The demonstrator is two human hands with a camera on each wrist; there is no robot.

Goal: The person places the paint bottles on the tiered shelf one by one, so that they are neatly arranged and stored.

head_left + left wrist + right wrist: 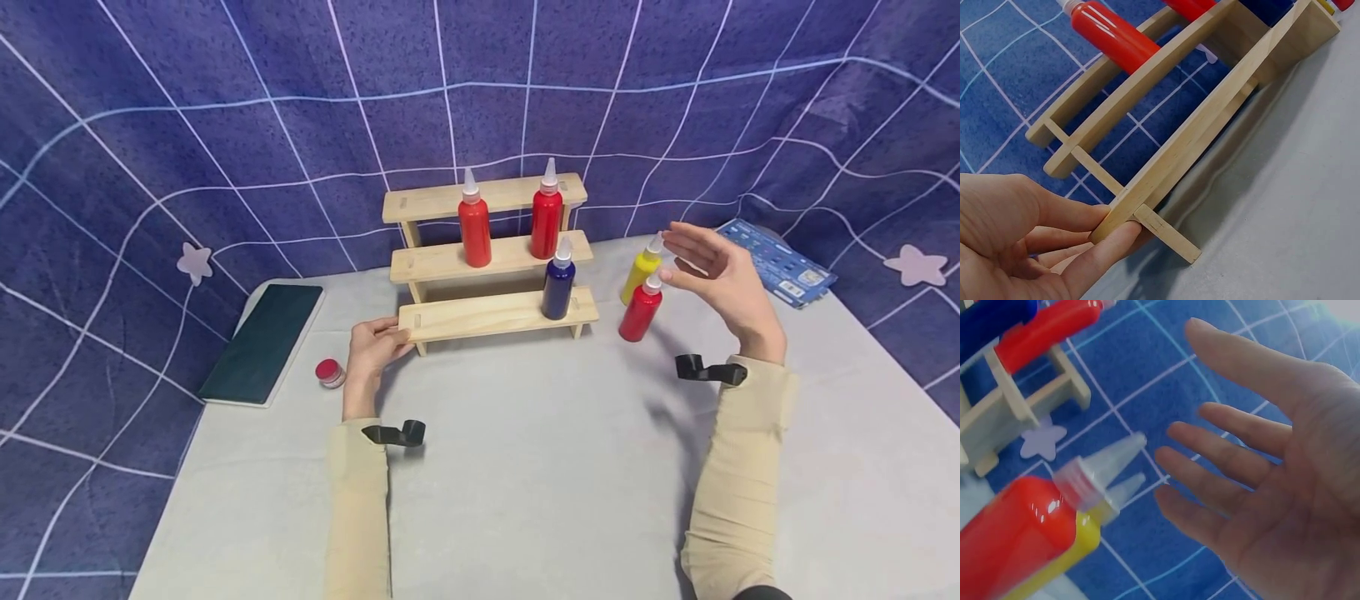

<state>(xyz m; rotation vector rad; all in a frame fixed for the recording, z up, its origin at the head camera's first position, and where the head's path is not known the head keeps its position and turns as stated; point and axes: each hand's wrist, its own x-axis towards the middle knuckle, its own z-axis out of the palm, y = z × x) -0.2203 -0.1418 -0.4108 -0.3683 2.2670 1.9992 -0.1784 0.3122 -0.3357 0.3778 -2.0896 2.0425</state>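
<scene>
My left hand (373,350) pinches the left end of the lowest board of a three-tier wooden display rack (480,319); the left wrist view shows thumb and fingers (1107,250) on either side of the board. An orange-red squeeze bottle (475,233) and a red one (547,221) stand on the middle tier. On the right of the bottom tier is a dark blue bottle (558,289). My right hand (716,275) hovers with fingers spread beside a red bottle (641,313) and a yellow bottle (637,275) on the table. In the right wrist view a gap separates it from their nozzles.
A small red-lidded jar (330,373) sits left of my left hand, with a dark green book (262,343) beyond it. Blue printed packaging (780,262) lies at the back right. Behind the white table (525,467) hangs a blue gridded cloth (300,125).
</scene>
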